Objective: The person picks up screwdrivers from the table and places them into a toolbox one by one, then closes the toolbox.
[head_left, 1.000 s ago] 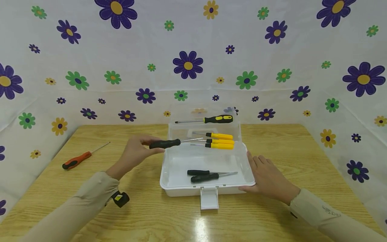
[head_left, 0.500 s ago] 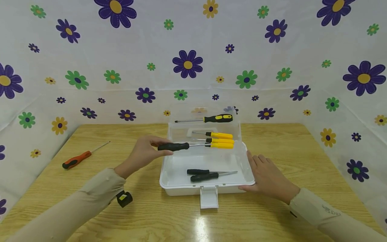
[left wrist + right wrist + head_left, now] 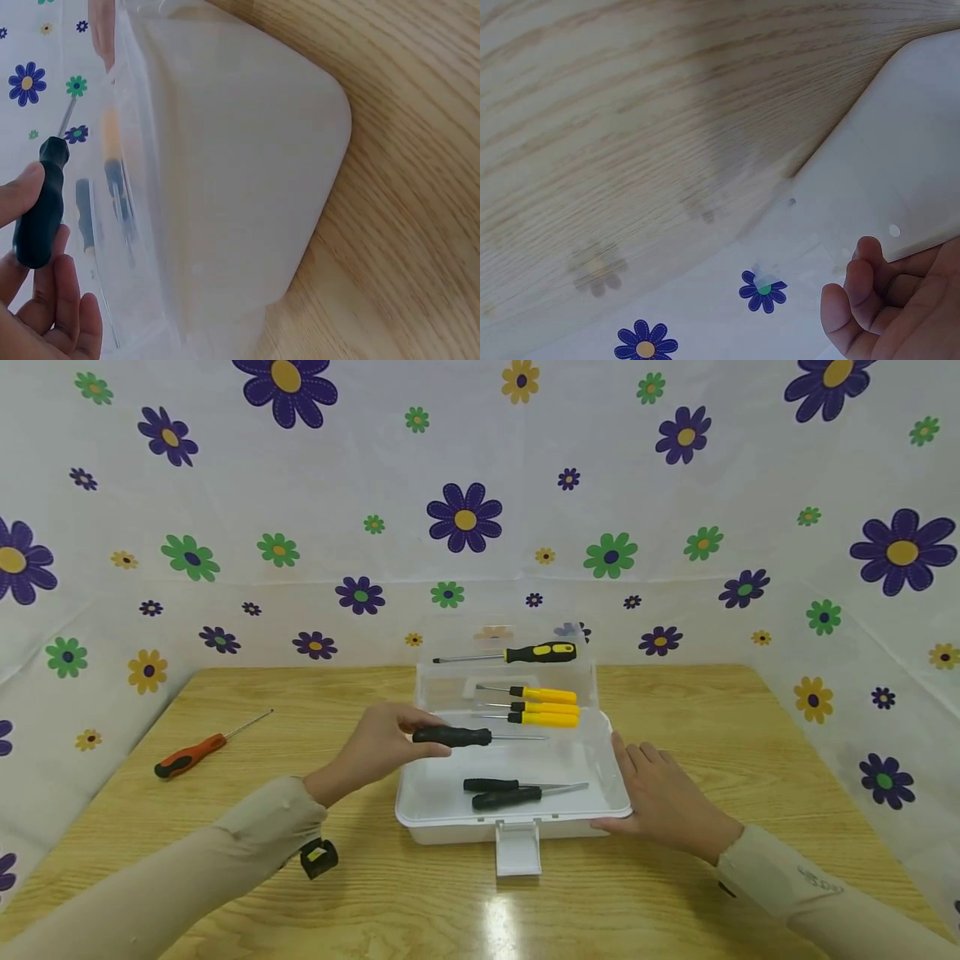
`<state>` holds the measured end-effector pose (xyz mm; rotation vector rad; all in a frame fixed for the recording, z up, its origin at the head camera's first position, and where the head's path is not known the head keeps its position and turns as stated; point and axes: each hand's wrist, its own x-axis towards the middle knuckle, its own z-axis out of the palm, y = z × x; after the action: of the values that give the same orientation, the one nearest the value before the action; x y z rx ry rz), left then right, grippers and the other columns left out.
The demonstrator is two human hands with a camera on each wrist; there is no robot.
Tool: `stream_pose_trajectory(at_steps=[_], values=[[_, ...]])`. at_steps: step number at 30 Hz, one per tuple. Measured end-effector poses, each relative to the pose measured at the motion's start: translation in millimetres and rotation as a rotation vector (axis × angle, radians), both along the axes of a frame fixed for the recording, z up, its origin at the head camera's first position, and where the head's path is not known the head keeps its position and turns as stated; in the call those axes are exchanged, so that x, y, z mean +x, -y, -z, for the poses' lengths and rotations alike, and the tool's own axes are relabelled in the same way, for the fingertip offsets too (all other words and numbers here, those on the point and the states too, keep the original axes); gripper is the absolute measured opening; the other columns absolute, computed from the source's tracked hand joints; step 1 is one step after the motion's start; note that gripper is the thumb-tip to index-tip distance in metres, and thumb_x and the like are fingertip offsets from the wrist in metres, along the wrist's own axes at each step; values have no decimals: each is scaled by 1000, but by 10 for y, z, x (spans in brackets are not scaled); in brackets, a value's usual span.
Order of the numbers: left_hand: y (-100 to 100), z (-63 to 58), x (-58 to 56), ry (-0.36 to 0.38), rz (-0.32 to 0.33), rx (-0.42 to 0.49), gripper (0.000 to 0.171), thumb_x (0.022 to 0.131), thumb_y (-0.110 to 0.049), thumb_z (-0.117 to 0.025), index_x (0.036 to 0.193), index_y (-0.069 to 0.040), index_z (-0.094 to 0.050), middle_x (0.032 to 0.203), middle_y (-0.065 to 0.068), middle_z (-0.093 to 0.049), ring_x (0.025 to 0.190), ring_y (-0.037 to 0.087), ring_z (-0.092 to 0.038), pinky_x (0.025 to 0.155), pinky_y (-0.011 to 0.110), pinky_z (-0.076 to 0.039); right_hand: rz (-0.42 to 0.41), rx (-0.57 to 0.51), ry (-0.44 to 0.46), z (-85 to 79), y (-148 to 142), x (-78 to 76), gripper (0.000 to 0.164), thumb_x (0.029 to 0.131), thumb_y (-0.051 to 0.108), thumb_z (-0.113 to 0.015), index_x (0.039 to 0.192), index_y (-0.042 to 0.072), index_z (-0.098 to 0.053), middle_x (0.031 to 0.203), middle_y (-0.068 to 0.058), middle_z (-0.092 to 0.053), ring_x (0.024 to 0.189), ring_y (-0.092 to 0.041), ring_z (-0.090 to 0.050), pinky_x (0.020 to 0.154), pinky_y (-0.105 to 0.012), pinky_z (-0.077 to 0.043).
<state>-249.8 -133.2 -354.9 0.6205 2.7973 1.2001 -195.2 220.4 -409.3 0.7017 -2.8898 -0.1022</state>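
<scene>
Between thumb and fingers, my left hand [image 3: 372, 745] pinches the black handle of a screwdriver [image 3: 461, 737], its shaft pointing right above the white toolbox [image 3: 408, 789]. The left wrist view shows the same screwdriver [image 3: 41, 210] with thumb on one side and fingers on the other. At the toolbox's right side, my right hand [image 3: 663, 797] holds the front corner, thumb along the front and fingers against the side wall. Two more black screwdrivers [image 3: 507, 798] lie on the box floor. Several yellow-handled screwdrivers [image 3: 551, 707] and one black-and-yellow screwdriver [image 3: 540, 652] lie in the raised translucent lid [image 3: 442, 681].
A red-and-black screwdriver [image 3: 191, 757] lies on the wooden table [image 3: 322, 910] at the left. The box's latch [image 3: 518, 850] hangs down at the front. A flower-print cloth [image 3: 390, 468] encloses the back and sides.
My left hand has carried the black screwdriver rightward and slightly nearer, from the box's left edge to over its inside. My right hand stays on the box corner.
</scene>
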Motion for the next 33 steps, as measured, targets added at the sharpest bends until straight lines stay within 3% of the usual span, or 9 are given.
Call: stream_pose_trajectory(at_steps=[9,20,33], values=[[-158,-36,44,-22,47,-58,23,70,-24,-82,90,-13,-77,79,-1,-72,65,12,-50,58,23,-37,-9,-7,-7,5,-2,-3,109,73,73,-58,139,-11,-35,114,-20,-59,101,-31,-55,86,-47,-48],[-288,-20,90,21,42,-95,22,71,-25,-82,88,-14,-77,79,-2,-73,64,8,-55,59,23,-39,-20,-10,-27,5,-4,-4,109,73,74,-57,138,-11,-36,111,-19,-59,98,-29,-55,83,-44,-49],[-453,40,156,106,88,-130,23,70,-24,-82,91,-14,-77,83,-3,-73,65,6,-53,58,21,-42,0,3,-13,-19,5,8,107,73,72,-58,138,-10,-38,111,-19,-60,98,-29,-55,84,-44,-49]])
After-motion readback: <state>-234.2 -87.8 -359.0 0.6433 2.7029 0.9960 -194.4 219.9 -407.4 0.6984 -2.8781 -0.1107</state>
